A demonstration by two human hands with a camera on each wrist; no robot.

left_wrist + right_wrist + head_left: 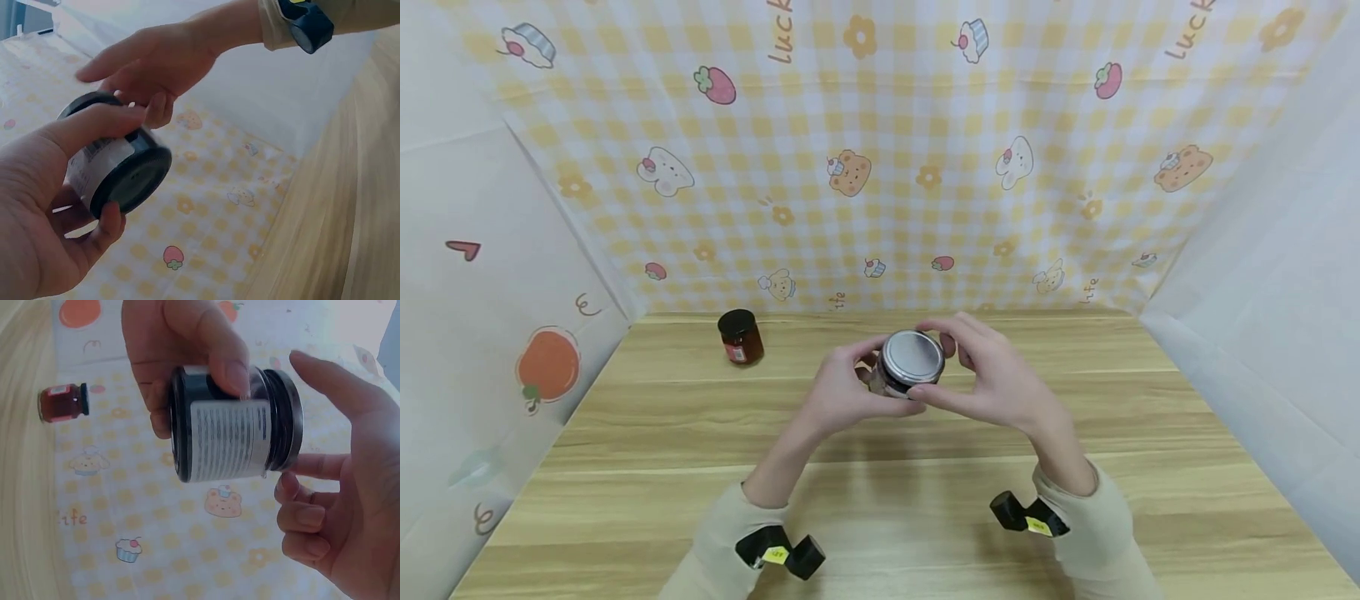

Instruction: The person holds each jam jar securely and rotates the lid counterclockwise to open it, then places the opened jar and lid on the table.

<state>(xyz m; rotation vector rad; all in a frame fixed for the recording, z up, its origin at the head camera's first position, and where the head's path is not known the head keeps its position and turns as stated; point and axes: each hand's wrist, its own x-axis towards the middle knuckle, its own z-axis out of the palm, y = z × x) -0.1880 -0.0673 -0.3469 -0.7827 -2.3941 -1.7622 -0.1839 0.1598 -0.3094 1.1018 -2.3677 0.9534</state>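
My left hand (846, 387) grips a glass jar (219, 425) around its body, thumb on one side and fingers on the other. The jar has dark contents, a white printed label (230, 439) and a silver metal lid (913, 356). It is held tilted above the table, its base (134, 181) showing in the left wrist view. Around the lid is my right hand (1000, 379), fingers partly bent at one side of the rim. In the right wrist view its thumb (325, 381) stands a little apart from the lid.
A smaller jar (741, 337) with red-brown contents and a black lid stands at the back left of the wooden table (647, 467). Behind the table hangs a yellow checked cloth (895, 217), with pale sheets (1285, 275) at both sides.
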